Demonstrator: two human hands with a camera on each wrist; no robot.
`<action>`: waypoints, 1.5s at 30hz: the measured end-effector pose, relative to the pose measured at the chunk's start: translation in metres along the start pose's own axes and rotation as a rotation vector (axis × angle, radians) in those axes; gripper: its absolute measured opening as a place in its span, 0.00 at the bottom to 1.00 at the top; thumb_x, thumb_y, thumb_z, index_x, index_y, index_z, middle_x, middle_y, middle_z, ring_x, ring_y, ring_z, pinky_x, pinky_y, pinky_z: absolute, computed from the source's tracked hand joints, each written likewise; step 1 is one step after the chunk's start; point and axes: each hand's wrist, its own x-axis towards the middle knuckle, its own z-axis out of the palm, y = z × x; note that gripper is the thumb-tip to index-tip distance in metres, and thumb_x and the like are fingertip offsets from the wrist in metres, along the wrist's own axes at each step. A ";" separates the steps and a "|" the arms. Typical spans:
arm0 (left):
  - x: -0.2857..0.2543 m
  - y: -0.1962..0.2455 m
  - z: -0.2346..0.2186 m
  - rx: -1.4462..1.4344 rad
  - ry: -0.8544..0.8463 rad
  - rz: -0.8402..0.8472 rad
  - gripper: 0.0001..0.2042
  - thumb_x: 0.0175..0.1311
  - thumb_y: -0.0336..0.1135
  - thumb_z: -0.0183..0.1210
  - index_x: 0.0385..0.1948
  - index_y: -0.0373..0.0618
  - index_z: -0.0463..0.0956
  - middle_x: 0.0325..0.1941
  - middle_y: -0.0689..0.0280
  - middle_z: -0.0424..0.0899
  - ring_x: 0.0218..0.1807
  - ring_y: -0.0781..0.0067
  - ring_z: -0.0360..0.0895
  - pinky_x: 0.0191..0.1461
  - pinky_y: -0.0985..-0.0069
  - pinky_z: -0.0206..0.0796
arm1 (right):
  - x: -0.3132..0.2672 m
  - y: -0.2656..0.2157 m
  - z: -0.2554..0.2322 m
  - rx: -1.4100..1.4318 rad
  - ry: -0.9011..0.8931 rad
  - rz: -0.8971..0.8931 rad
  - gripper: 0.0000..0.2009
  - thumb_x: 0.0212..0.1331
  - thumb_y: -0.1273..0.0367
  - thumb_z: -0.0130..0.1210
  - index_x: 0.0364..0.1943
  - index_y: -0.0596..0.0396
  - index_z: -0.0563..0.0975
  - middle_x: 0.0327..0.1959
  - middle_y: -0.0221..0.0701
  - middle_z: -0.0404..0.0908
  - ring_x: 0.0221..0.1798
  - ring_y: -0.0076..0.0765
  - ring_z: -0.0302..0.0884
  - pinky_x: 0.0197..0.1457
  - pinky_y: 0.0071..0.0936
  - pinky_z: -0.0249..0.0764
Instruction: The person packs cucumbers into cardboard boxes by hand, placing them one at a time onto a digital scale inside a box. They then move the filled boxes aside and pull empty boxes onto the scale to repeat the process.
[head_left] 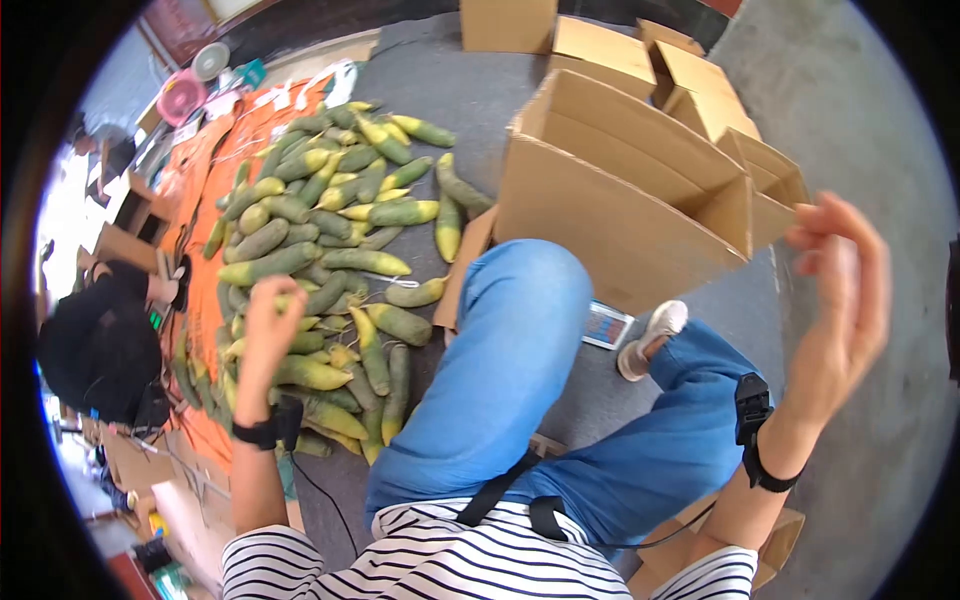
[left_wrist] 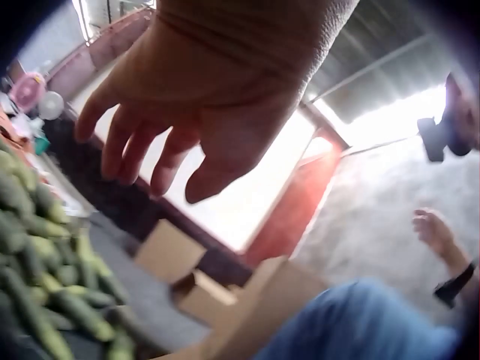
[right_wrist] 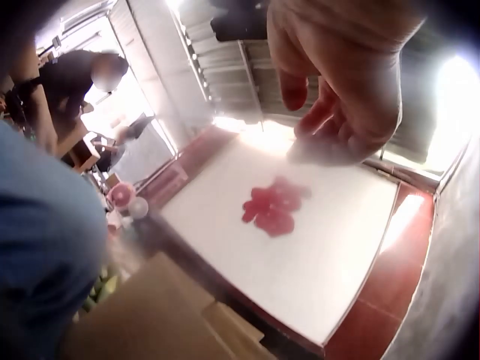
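Note:
My left hand (head_left: pixel 268 325) is raised over a big heap of long green radishes (head_left: pixel 330 220), which taper to yellow-green ends. In the left wrist view its fingers (left_wrist: pixel 124 142) hang loosely bent and apart, with nothing between them. Off to the right, my right hand (head_left: pixel 845 290) is held up in the air, beyond a tall open cardboard box (head_left: pixel 620 210). Its fingers droop in a loose bend and hold nothing, as the right wrist view also shows. The box stands just past my blue-jeaned knee (head_left: pixel 530 290); its bottom is hidden by its near wall.
More cardboard boxes (head_left: pixel 605 50) stand behind the tall one. A small scale-like device with a blue display (head_left: pixel 606 325) lies by my shoe (head_left: pixel 655 338). An orange sheet (head_left: pixel 205 165) runs along the heap's left side. Another person in black (head_left: pixel 105 340) is at the far left.

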 end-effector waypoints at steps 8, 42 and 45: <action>-0.138 -0.105 0.090 0.804 -0.665 -0.095 0.22 0.52 0.32 0.60 0.52 0.45 0.71 0.56 0.56 0.73 0.63 0.54 0.66 0.64 0.50 0.57 | -0.015 0.115 0.043 -0.544 -0.494 -0.017 0.16 0.61 0.67 0.56 0.52 0.58 0.75 0.51 0.42 0.77 0.52 0.46 0.76 0.57 0.36 0.70; 0.133 0.303 -0.014 -0.657 0.262 0.581 0.30 0.50 0.28 0.67 0.57 0.36 0.67 0.60 0.59 0.72 0.59 0.66 0.72 0.63 0.68 0.64 | -0.024 0.174 0.051 -0.700 -0.650 0.028 0.09 0.56 0.63 0.59 0.33 0.54 0.77 0.30 0.37 0.82 0.37 0.46 0.82 0.40 0.41 0.77; 0.168 0.335 0.043 -0.514 0.141 0.654 0.28 0.48 0.32 0.71 0.53 0.38 0.70 0.54 0.59 0.75 0.56 0.64 0.74 0.59 0.68 0.66 | -0.025 0.174 0.049 -0.684 -0.651 0.036 0.09 0.56 0.63 0.58 0.33 0.53 0.77 0.30 0.36 0.82 0.38 0.45 0.82 0.42 0.41 0.76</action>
